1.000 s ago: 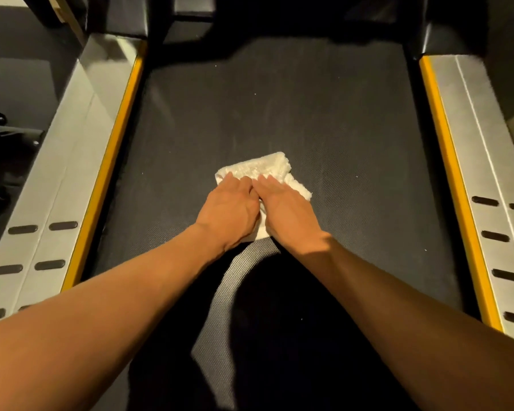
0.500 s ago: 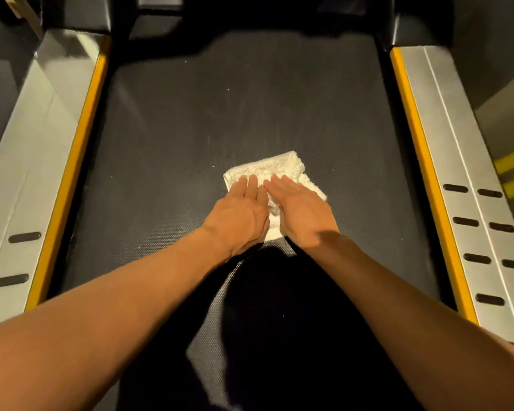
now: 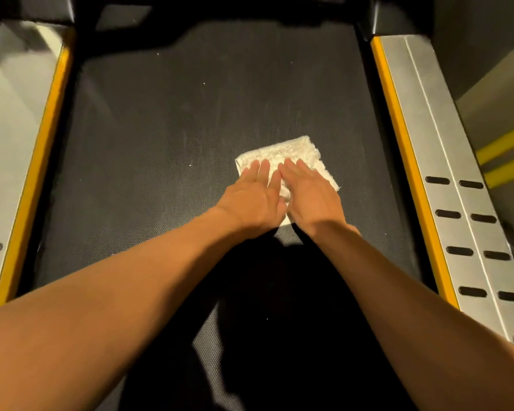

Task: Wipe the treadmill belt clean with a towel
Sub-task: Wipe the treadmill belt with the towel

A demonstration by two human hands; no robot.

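A folded white towel (image 3: 282, 152) lies flat on the dark textured treadmill belt (image 3: 161, 137), right of the belt's middle. My left hand (image 3: 254, 197) and my right hand (image 3: 310, 195) rest side by side on the towel's near half, palms down and fingers stretched forward, pressing it onto the belt. The hands hide the near part of the towel. Small white specks dot the belt ahead and to the left.
Silver side rails with yellow inner edges and dark slots run along the belt, the left rail (image 3: 15, 129) and the right rail (image 3: 428, 143). The black motor cover (image 3: 190, 10) closes the far end. My shadow darkens the near belt.
Both hands have slid the towel to the right across the belt, closer to the right rail. The hands stay flat on it, side by side.
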